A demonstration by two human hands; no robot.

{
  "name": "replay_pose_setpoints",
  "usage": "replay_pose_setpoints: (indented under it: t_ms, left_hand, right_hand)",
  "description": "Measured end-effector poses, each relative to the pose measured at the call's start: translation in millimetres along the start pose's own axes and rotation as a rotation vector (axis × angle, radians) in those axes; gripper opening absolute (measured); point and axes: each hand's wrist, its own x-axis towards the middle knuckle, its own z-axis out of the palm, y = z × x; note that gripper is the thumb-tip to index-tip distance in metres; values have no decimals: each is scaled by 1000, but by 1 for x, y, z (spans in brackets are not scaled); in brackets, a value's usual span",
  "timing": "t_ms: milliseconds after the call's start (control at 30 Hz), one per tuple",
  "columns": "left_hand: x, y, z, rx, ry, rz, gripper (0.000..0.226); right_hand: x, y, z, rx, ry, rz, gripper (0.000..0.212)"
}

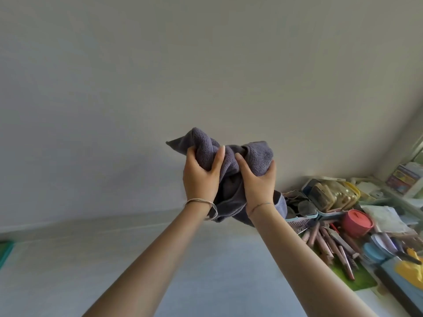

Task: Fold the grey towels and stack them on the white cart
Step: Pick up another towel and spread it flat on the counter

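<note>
Towel (229, 170): grey, bunched, held aloft before a plain wall. Left hand (201, 177) and right hand (257, 181): both gripping it, fingers curled into the cloth. Red pot (357, 223): lower right, among clutter.

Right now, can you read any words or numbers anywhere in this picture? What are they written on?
No text can be read here.
The colourful box at the far right has printing, but it is too blurred to read.
The papers beside the red round container are too small and blurred to read.
The grey towel held up in the left hand and right hand shows no label.
</note>
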Motion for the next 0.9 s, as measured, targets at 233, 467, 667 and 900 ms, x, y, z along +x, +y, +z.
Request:
replay_pose_setpoints:
  t_ms: [233,467,667,900]
  left_hand:
    - [-5,30,-137,-28,69,75,30]
    - [-69,-60,-257,94,81,-196,48]
    - [-116,-150,-317,346,-168,-715,82]
    - [-108,-132,-318,519,-445,-34,81]
  right_hand:
    - [-106,-34,53,70,-244,43,48]
    - [-198,53,59,-60,-589,413,54]
    - [-242,130,44,-205,-728,680,74]
    - [-240,120,37,-353,-988,662,91]
